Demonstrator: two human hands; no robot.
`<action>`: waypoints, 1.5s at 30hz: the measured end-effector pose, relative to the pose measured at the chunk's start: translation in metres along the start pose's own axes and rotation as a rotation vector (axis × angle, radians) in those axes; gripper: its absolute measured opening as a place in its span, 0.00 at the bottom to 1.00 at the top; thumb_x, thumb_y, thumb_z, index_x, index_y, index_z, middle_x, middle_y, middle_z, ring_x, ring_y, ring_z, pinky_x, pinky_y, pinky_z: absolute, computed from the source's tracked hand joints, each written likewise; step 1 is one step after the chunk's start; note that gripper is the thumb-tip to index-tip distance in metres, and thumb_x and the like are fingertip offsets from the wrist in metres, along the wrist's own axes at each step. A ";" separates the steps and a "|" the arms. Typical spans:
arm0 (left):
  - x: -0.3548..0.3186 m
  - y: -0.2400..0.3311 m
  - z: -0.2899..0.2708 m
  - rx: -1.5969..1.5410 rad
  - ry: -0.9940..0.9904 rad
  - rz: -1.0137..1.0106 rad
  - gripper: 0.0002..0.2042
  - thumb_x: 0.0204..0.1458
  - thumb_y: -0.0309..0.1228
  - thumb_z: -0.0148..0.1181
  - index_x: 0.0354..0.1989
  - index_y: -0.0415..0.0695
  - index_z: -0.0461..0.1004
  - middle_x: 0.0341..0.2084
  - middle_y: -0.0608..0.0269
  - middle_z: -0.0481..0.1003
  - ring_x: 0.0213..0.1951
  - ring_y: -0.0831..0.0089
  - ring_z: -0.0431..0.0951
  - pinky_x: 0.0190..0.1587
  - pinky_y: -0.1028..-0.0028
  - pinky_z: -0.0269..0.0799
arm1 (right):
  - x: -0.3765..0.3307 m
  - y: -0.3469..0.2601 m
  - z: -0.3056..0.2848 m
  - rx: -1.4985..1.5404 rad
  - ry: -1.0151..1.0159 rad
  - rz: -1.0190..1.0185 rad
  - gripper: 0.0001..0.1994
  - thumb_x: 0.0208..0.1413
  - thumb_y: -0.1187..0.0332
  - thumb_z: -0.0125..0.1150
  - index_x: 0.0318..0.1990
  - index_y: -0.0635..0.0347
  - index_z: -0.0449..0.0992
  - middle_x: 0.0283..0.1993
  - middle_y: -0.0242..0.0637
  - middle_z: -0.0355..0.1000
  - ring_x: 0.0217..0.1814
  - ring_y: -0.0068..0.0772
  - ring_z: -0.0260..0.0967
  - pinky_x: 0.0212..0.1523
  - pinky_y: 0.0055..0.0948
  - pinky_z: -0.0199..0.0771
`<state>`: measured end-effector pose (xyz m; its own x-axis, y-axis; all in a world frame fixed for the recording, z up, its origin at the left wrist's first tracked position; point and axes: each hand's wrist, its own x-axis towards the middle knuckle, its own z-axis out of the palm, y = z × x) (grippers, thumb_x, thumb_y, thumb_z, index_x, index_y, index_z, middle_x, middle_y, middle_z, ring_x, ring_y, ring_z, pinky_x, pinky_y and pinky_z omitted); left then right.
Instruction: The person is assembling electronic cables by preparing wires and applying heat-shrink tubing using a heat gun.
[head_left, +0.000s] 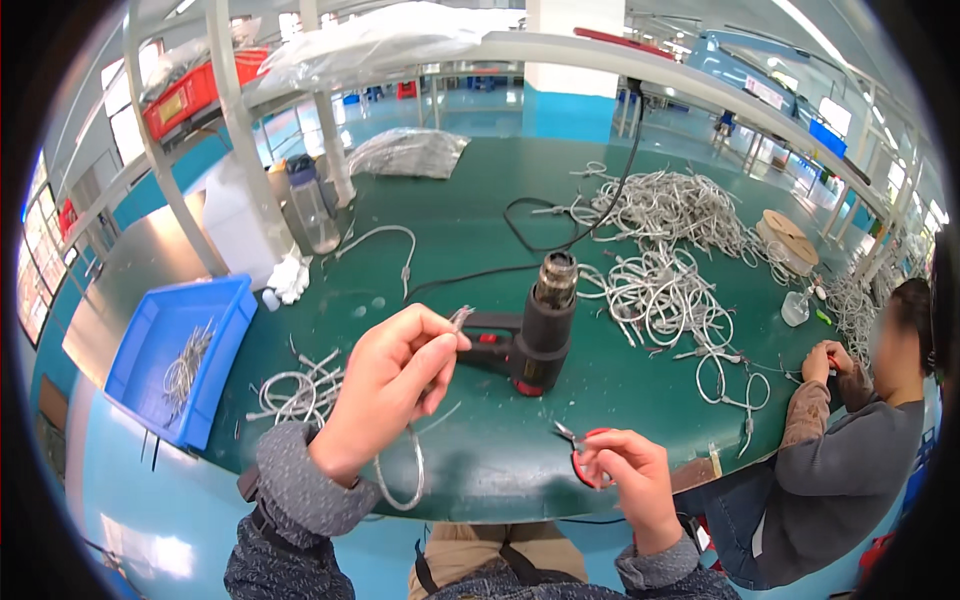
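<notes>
Between thumb and fingers, my left hand [395,375] pinches a grey cable [405,478] close to its end. Frayed wire strands stick up above the fingertips, and the rest of the cable loops down below the hand. My right hand [637,480] is closed on small scissors [585,455] with red handles, their blades pointing up and left. Just beyond my left hand a black heat gun [542,335] stands on the green table [480,190], nozzle upward. Several looped cables [300,392] lie left of my left wrist.
A blue tray [232,335] with thin wires sits at the left. Tangled cable piles [665,290] and a spool [788,242] lie to the right. Near the right edge a co-worker [850,440] works with both hands. A clear bottle [314,207] and plastic bag [410,153] stand farther back.
</notes>
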<state>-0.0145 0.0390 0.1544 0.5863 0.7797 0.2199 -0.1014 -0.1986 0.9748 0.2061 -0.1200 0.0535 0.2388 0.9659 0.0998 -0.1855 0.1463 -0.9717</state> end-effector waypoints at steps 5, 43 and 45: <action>0.060 -0.034 -0.001 0.088 -0.020 0.169 0.07 0.60 0.26 0.48 0.34 0.37 0.71 0.18 0.70 0.66 0.16 0.87 0.62 0.18 0.83 0.54 | 0.010 0.013 -0.025 -0.260 0.102 -0.003 0.10 0.55 0.79 0.53 0.43 0.68 0.76 0.34 0.37 0.75 0.32 0.24 0.70 0.33 0.22 0.69; 0.099 -0.048 0.025 0.287 0.055 0.249 0.06 0.57 0.25 0.53 0.32 0.36 0.73 0.19 0.65 0.69 0.19 0.79 0.67 0.22 0.78 0.61 | 0.018 0.069 -0.046 -0.772 0.310 -0.121 0.08 0.49 0.82 0.56 0.38 0.68 0.75 0.29 0.41 0.72 0.31 0.33 0.72 0.33 0.25 0.70; 0.091 -0.041 0.025 0.002 0.015 0.075 0.07 0.59 0.25 0.51 0.34 0.36 0.74 0.18 0.70 0.68 0.18 0.86 0.64 0.22 0.83 0.58 | 0.019 0.062 -0.045 -0.878 0.237 -0.158 0.10 0.47 0.82 0.57 0.40 0.67 0.75 0.32 0.42 0.71 0.35 0.36 0.71 0.36 0.27 0.69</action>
<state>0.0628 0.1035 0.1333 0.5647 0.7714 0.2933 -0.1435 -0.2582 0.9554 0.2424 -0.1024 -0.0143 0.4069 0.8653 0.2926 0.6319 -0.0354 -0.7742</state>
